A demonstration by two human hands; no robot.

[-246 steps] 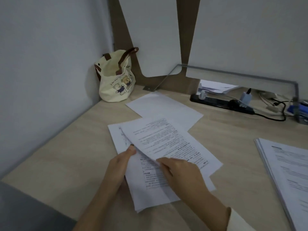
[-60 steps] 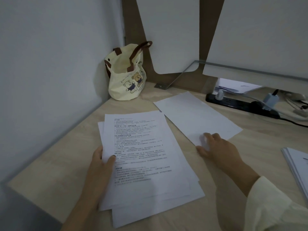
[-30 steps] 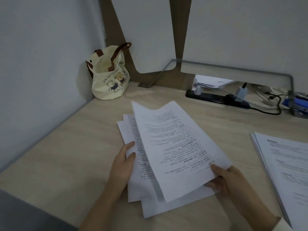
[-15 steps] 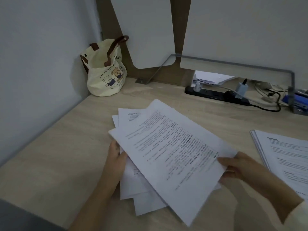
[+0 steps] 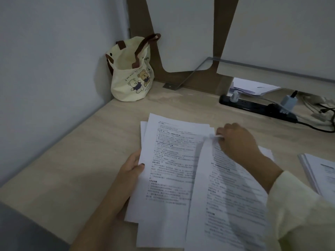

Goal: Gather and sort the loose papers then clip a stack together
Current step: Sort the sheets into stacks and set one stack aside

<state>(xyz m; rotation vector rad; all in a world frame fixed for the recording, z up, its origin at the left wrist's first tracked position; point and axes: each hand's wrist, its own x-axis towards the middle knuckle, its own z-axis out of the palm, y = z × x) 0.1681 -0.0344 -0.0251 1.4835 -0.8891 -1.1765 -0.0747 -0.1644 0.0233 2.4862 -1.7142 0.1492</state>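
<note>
Left hand grips the papers, right hand pinches the top sheet by its corner; mid-sort, reckon squaring-up's next.

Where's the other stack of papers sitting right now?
Head view: the second paper stack lies flat on the desk at the frame's right edge, partly cut off, right of the right hand and the loose sheets, nearer than the power strip.

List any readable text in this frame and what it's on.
None can be quoted.
On the printed sheets: lines of print, too blurred to read.
On the tote bag: lettering above the bears, too small to read.
On the paper stack at right: heading blurred.
</note>
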